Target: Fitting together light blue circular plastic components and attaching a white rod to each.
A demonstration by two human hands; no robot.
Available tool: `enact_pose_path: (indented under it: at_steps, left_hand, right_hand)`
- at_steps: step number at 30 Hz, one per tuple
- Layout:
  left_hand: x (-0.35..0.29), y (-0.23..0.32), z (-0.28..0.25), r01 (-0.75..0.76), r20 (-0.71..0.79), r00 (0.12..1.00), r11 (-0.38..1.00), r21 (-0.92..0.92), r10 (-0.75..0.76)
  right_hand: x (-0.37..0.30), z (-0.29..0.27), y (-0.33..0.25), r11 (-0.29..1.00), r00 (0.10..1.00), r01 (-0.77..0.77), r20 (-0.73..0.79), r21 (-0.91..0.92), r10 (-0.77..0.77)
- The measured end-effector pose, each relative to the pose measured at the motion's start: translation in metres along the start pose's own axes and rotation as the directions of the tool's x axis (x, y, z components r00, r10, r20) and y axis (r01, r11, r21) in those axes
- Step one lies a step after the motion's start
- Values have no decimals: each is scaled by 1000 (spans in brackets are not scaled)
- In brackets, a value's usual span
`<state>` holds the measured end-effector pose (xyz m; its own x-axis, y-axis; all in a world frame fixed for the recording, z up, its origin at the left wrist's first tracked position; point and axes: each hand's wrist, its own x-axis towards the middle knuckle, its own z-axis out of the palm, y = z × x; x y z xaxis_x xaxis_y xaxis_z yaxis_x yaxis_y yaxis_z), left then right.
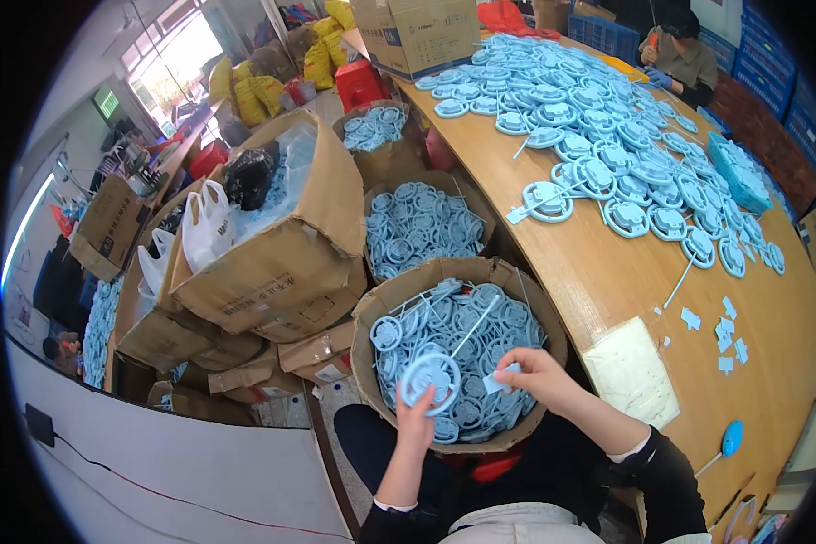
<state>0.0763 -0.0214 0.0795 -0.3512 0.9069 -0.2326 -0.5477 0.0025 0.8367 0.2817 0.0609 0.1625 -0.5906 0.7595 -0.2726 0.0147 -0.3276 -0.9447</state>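
My left hand [416, 419] grips a light blue round plastic part [430, 374], a ring with a shaped centre. A thin pale rod slants up to the right from about that part; I cannot tell whether it is joined on. To its right, my right hand [537, 374] pinches a small flat light blue piece [496, 381] between thumb and fingers. Both hands are over an open cardboard carton [553, 322] in front of me. Many similar blue round parts [467, 412] fill it, with several thin rods among them.
On the wooden table [698, 399] at right lies a big heap of blue parts [589, 109], small flat pieces [725, 335] and a whitish sheet [630, 372]. More cartons [272, 263] stand left. A co-worker [684, 54] sits at the far right.
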Motion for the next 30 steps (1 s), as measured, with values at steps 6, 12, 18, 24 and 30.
enact_pose_path:
  at_steps: [6,12,18,24,30]
  left_hand:
    - [-25,18,28,-717,653,620,-23,696,435]
    - [-34,18,57,-809,735,573,105,578,364]
    - [-25,10,56,-588,354,809,654,476,469]
    - [-31,25,72,-15,237,971,989,146,-21]
    - [-39,29,68,-208,224,963,946,248,153]
  right_hand:
    - [1,12,8,890,961,-215,248,401,120]
    - [5,1,23,881,966,-230,205,414,156]
    - [-1,0,12,928,990,-122,111,353,88]
    - [-9,2,1,968,997,73,7,238,-77]
    - [-36,7,-63,780,801,539,-94,-317,-592]
